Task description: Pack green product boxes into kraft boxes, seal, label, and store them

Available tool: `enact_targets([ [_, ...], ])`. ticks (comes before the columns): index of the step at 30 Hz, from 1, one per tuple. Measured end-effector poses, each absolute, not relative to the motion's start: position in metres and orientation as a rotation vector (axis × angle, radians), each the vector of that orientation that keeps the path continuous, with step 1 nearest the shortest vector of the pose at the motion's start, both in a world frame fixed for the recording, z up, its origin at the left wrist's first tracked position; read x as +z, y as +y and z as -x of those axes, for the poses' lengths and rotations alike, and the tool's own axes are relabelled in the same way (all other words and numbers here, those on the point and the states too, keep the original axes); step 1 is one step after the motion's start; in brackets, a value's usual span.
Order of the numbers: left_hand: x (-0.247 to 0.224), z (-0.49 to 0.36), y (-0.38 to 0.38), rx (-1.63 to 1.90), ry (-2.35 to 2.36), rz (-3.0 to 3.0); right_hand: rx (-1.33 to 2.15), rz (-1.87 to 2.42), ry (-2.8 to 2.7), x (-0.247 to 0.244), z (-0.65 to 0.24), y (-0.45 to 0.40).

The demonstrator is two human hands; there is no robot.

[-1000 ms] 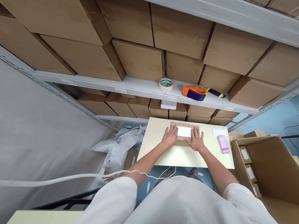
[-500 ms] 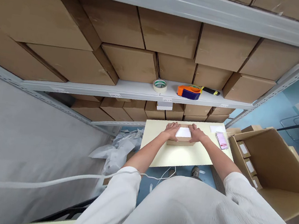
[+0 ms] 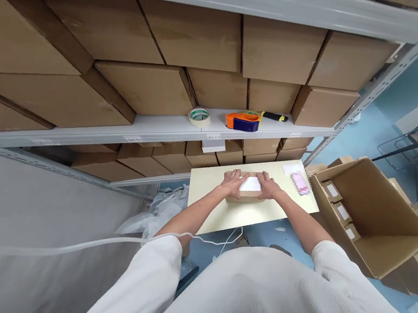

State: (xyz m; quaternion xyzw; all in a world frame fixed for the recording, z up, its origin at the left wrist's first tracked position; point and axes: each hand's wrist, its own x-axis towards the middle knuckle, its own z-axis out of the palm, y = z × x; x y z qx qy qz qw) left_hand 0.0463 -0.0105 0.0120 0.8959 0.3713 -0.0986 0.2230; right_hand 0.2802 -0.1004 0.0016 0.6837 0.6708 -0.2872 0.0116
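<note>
A small brown cardboard box (image 3: pixel 246 198) with a white label (image 3: pixel 250 184) on its top rests on the pale yellow tabletop (image 3: pixel 219 220). My left hand (image 3: pixel 233 182) lies over the box's left end, its fingers on the top and the thumb at the label's edge. Over the right end is my right hand (image 3: pixel 268 186), thumb and fingers gripping the box there. Both hands touch the box from opposite sides, and they partly hide its ends.
Boxes fill the shelf (image 3: pixel 169 131) ahead, with a tape roll (image 3: pixel 199 118), an orange-blue tape dispenser (image 3: pixel 242 121) and a cutter (image 3: pixel 274 117). A phone (image 3: pixel 300 183) lies at the table's right. Beside it stands an open carton (image 3: pixel 397 224) holding small labelled boxes. A white cable (image 3: pixel 119 240) crosses my left arm.
The view has turned to the right, so the shelf and table appear shifted left and more of the open carton shows. Both hands stay on the box.
</note>
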Motion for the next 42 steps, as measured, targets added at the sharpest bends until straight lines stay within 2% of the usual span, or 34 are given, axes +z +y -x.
enact_targets([
  [9,0.058,-0.137,-0.048,-0.160,0.813,-2.661,-0.704,-2.361,2.075,0.042,-0.367,-0.171],
  [19,0.118,-0.291,-0.146,-0.174,0.526,-2.989,-0.185,-2.622,1.828,0.096,-0.471,-0.316],
  [23,0.132,-0.353,-0.194,-0.063,0.413,-3.065,-0.024,-2.719,1.713,0.111,-0.515,-0.377],
  [33,0.124,-0.477,-0.275,0.060,0.093,-3.121,0.087,-2.938,1.488,0.098,-0.608,-0.490],
  [42,0.080,-0.570,-0.266,-0.085,-0.146,-3.063,-0.126,-3.023,1.228,0.063,-0.662,-0.500],
])
